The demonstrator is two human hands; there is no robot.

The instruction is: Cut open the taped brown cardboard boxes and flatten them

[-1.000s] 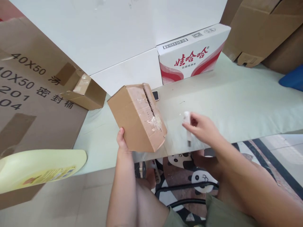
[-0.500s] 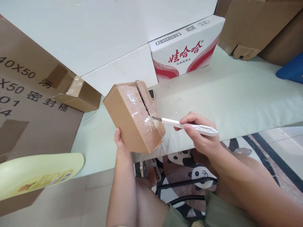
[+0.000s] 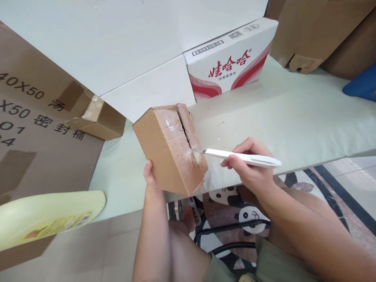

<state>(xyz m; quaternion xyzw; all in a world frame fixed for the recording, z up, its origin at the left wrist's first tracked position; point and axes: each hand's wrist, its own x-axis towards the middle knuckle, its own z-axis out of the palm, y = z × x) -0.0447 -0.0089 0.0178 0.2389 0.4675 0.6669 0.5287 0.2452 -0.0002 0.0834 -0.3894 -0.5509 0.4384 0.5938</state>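
Note:
A small brown cardboard box [image 3: 160, 150] is tilted above the front edge of the cloth-covered surface. Its taped face is turned to the right, with a dark slit open along the upper part of the seam. My left hand [image 3: 150, 178] grips the box from the near left side; the thumb shows and the other fingers are hidden behind it. In my right hand [image 3: 249, 164] is a white-handled utility knife [image 3: 241, 157], held like a pen. The blade tip meets the seam at the lower end of the slit, where the tape is crumpled.
A white and red carton [image 3: 232, 64] stands at the back against a white panel [image 3: 141, 86]. Large printed cardboard [image 3: 38, 117] and a small open box [image 3: 108, 121] are at left. A pale yellow bottle [image 3: 53, 215] lies front left. Brown cartons [image 3: 320, 31] stand back right, near a blue object [image 3: 361, 84].
The box has shifted slightly right and toward me, now covering most of the small dark device behind it. My right hand and the knife have moved a little to the right.

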